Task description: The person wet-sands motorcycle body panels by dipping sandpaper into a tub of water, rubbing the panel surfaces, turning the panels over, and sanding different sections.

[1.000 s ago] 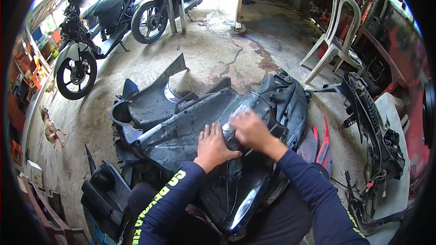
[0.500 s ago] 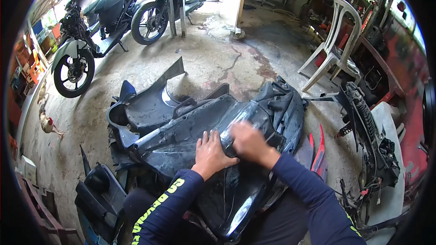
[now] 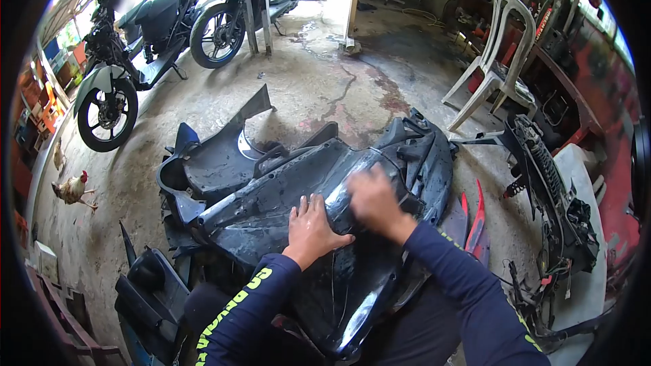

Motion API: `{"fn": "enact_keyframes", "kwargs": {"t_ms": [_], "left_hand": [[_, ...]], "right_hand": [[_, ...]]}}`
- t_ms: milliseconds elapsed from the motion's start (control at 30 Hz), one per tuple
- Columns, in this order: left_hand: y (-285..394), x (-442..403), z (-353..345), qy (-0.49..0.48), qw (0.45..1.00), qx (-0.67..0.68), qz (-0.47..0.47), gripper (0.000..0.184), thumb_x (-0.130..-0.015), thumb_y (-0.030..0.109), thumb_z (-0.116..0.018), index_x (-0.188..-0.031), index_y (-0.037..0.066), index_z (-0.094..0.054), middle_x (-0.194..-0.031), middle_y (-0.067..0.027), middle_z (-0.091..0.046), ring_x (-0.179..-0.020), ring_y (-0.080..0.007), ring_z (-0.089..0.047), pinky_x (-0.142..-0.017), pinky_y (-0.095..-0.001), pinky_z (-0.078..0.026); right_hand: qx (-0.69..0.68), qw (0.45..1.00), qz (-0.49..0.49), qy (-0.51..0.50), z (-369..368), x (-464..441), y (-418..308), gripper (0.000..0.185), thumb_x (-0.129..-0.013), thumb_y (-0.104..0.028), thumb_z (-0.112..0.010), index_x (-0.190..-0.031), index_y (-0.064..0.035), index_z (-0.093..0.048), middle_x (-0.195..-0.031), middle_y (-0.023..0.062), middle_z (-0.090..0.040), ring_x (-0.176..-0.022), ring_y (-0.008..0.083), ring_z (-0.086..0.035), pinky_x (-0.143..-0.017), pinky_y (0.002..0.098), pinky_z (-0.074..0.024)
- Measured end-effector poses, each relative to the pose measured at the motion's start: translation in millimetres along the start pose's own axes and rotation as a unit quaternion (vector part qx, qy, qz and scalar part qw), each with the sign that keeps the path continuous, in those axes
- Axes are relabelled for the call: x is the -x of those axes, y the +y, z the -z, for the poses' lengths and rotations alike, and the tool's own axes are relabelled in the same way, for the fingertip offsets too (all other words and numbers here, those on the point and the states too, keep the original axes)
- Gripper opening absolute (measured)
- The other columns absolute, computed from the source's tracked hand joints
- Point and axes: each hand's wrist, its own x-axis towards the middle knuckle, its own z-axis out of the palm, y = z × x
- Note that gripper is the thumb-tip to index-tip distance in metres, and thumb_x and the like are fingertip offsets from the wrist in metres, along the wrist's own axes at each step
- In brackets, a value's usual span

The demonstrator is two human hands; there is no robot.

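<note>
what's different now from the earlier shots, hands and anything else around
The right hand has shifted slightly rightward, away from the left hand, over the dark panel. The chicken has lifted its head and turned. Nothing visibly taken up or let go, though the right hand is too blurred to tell whether it holds anything. The left hand stays on the panel; the chair hasn't moved.

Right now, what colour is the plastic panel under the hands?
The panel is blackish grey with whitish patches; the head view shows it.
</note>
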Motion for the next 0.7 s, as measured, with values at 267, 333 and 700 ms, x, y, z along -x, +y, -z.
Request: {"fn": "enact_keyframes", "kwargs": {"t_ms": [267,333,700], "left_hand": [[0.9,0.5,1.2,-0.001,1.000,-0.002,0.002,0.115,-0.062,0.061,-0.083,-0.143,-0.009,-0.039,-0.146,-0.0283,-0.046,-0.142,-0.0431,-0.039,-0.115,-0.0553,-0.030],[2.5,-1.9,4.0,0.001,1.000,0.000,0.000,0.115,-0.062,0.061,-0.082,-0.143,-0.009,-0.039,-0.146,-0.0284,-0.046,-0.142,-0.0430,-0.039,-0.115,-0.0553,-0.030],[0.8,0.0,4.5,0.003,1.000,0.008,-0.001,0.118,-0.060,0.063,-0.083,-0.143,-0.010,-0.039,-0.147,-0.0273,-0.046,-0.142,-0.0430,-0.038,-0.116,-0.0544,-0.030]], "right_hand": [[0.043,0.997,-0.051,0.041,-5.9,-0.1,15.4,0.029,-0.086,-0.019,-0.054,-0.103,-0.0022,-0.069,-0.116,0.0169,-0.070,-0.117,0.0277,-0.064,-0.109,0.0617,-0.0332],[-0.067,0.992,0.039,0.096,-8.8,15.4,-17.9,0.026,-0.084,-0.018,-0.055,-0.100,-0.0036,-0.070,-0.111,0.0153,-0.071,-0.114,0.0279,-0.064,-0.109,0.0604,-0.0341],[0.013,0.996,-0.050,0.068,5.7,-2.0,33.7,0.022,-0.084,-0.015,-0.052,-0.096,-0.0057,-0.069,-0.101,0.0143,-0.070,-0.105,0.0283,-0.065,-0.108,0.0627,-0.0333]]}}
